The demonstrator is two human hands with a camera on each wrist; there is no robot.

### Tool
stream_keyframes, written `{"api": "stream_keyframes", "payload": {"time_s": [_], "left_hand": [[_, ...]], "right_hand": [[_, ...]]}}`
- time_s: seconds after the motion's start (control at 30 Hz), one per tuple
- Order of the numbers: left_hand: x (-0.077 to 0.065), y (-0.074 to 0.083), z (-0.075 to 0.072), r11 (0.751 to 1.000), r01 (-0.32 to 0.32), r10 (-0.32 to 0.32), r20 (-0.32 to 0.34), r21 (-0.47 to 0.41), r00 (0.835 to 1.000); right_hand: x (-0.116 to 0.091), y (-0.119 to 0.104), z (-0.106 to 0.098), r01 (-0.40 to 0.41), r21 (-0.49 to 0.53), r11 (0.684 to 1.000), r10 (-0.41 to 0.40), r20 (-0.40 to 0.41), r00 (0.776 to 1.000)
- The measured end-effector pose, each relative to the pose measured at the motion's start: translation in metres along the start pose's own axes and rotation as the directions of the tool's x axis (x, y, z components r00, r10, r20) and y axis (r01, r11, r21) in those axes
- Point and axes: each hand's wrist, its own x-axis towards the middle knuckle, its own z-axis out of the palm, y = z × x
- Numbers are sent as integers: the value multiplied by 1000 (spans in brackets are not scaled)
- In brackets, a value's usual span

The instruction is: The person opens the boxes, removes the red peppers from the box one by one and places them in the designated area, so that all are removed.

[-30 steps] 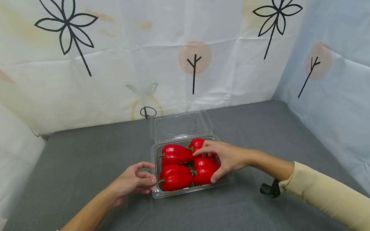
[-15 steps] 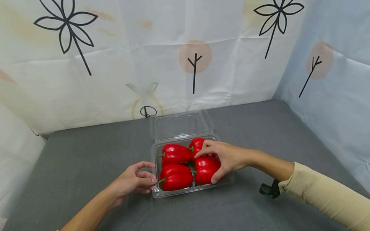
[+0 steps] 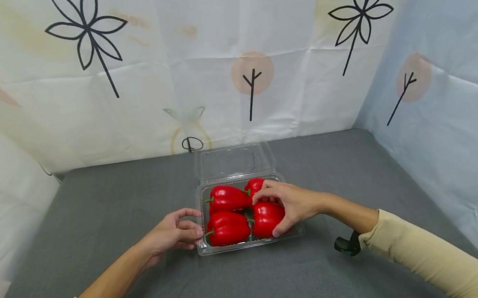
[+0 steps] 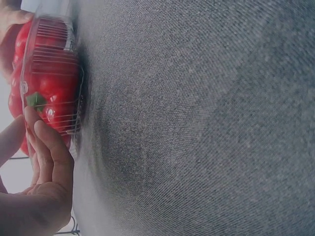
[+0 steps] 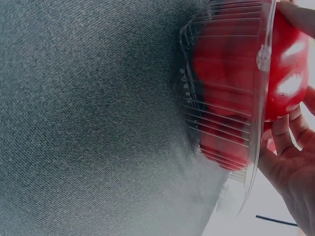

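Note:
A clear plastic clamshell container (image 3: 224, 250) holds several red bell peppers with green stems, set in two rows. At its left rim, my left hand (image 3: 172, 234) pinches the edge between thumb and fingers; the left wrist view shows the thumb (image 4: 12, 140) and fingers on either side of the rim. My right hand (image 3: 295, 204) grips the front right bell pepper (image 3: 267, 217), thumb in front and fingers behind. That pepper sits inside the container. The back right pepper (image 3: 254, 186) is partly hidden by the right hand. Both left peppers, front (image 3: 228, 230) and back (image 3: 228, 197), lie untouched.
The container's lid (image 3: 236, 161) is folded back toward the rear edge of the grey table (image 3: 256, 286). White cloth walls (image 3: 204, 83) with printed plants stand behind and at both sides. Each wrist has a dark device (image 3: 348, 245).
The gripped front right pepper has shifted very slightly to the right within the container. My left hand stays at the rim.

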Motion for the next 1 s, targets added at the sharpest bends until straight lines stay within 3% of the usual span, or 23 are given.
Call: {"api": "stream_keyframes", "payload": {"time_s": [0.47,0.77,1.0], "left_hand": [[0,2,1,1000,11,-11,-15,12,1000],[-1,1,1,1000,15,-15,-18,13,1000],[-2,2,1,1000,11,-10,-17,19,1000]], "right_hand": [[-5,1,-5,3,166,986,-7,23,1000],[-10,-5,-11,-34,133,991,33,13,999],[-15,-12,-27,-20,121,992,23,-26,999]]}}
